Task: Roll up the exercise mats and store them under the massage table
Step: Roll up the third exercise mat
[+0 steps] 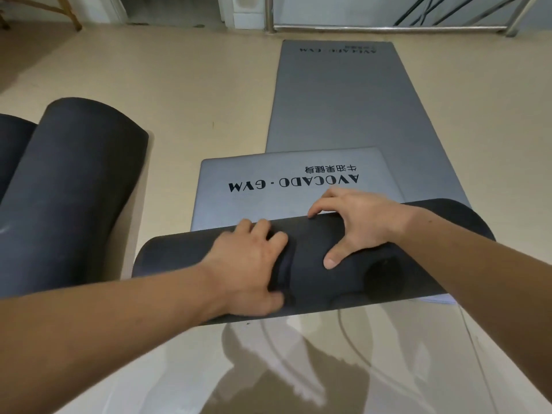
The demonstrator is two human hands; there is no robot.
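Head view: left grip (pixel 254 258) and right grip (pixel 358 225) both clench the partly rolled mat (pixel 313 258) on the floor (pixel 209 100), its flat grey end overlapping a second unrolled mat (pixel 343 100); a finished roll (pixel 68 189) lies to the left

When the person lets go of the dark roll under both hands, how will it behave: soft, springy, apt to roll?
Probably soft: the half-rolled mat dents under the left hand and right hand. It may spring open, since its grey tail lies flat ahead. Round, on a smooth floor, it could roll.
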